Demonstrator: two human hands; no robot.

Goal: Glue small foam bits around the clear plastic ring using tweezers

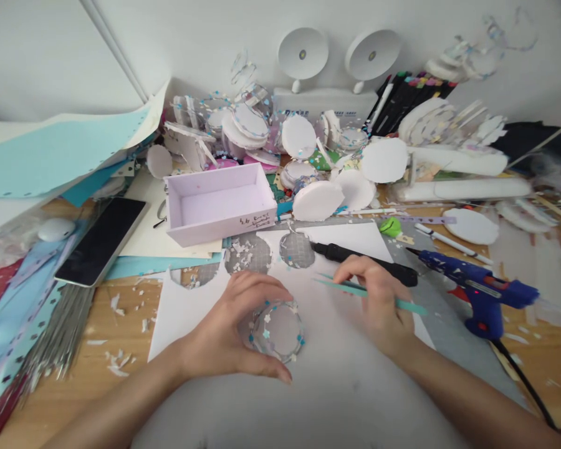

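Note:
My left hand (234, 330) curls around a small clear round box (277, 330) with a white disc top and tiny blue and white bits along its rim. The box rests on a white sheet (182, 305) that has round holes cut out of it. My right hand (378, 299) is closed on a thin teal tool (404, 305), held like a pen, its point aimed left toward the box. A black pen-shaped tool (355, 255) lies just beyond my right fingers.
A blue glue gun (481, 290) stands at the right, its cord trailing toward me. An open lilac box (219, 202), a dark phone (103, 240), stacked coloured paper at the left and a heap of white discs (318, 199) fill the back.

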